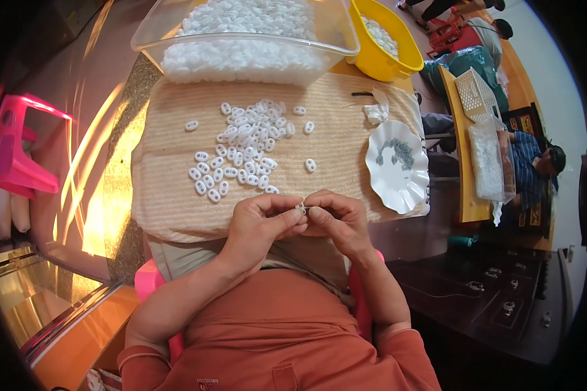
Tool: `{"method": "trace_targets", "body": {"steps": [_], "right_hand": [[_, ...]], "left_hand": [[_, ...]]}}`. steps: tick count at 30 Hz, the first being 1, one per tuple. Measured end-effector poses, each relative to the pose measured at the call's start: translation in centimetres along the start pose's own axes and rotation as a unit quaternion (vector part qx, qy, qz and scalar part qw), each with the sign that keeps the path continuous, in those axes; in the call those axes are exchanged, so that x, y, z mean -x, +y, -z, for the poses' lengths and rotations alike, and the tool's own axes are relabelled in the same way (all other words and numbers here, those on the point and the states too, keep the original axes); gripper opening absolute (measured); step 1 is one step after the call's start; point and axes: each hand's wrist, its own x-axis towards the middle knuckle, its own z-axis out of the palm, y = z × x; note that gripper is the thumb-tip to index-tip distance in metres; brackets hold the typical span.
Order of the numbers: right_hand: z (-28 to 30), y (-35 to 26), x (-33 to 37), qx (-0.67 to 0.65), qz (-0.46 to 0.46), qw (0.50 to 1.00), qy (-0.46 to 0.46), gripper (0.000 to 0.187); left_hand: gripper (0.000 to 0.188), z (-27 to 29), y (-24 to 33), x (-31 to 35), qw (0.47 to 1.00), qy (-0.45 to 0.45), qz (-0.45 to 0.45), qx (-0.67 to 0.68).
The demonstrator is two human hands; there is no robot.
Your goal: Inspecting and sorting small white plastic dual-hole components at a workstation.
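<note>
Near the front edge of the cloth-covered table, my left hand pinches a small white oval plastic piece with holes. Close against it, my right hand is closed, thumb on forefinger, on a small thin grey piece, whose kind is too small to tell. The fingertips of both hands almost meet around these parts. Beyond them lies a loose heap of white two-hole oval pieces, some apart from it. To the right, a white wavy-rimmed dish holds many tiny grey parts.
A clear plastic bin full of white pieces stands at the back, beside a yellow basin. A crumpled white wrapper lies behind the dish. A pink stool stands left. Another person sits at a table on the right.
</note>
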Motion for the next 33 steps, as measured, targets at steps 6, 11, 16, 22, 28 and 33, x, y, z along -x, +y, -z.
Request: {"method": "trace_targets", "body": {"steps": [6,11,16,22,28,33], "right_hand": [[-0.15,-0.06,0.21,-0.01,-0.006,1.0,0.005,0.015],[-0.26,-0.08,0.46,-0.03,-0.033,0.999,0.016,0.014],[-0.29,-0.08,0.61,-0.041,-0.041,0.998,0.017,0.014],[-0.58,-0.46,0.71,-0.05,-0.051,0.997,0.02,0.013],[-0.54,-0.41,0.81,-0.011,-0.037,0.999,0.011,0.015],[-0.25,-0.26,0.81,0.004,-0.027,1.0,0.001,0.014]], "left_hand": [[0.019,0.03,0.07,0.11,1.0,-0.008,0.001,0.011],[0.019,0.02,0.06,0.22,1.0,-0.01,0.002,0.011],[0.019,-0.03,0.05,0.25,1.0,-0.014,0.005,0.008],[0.019,0.03,-0.08,0.19,1.0,-0.018,0.005,-0.001],[0.018,0.13,-0.19,0.12,1.0,-0.017,0.008,-0.01],[0.021,0.08,-0.41,0.21,0.999,-0.029,-0.008,-0.025]]}}
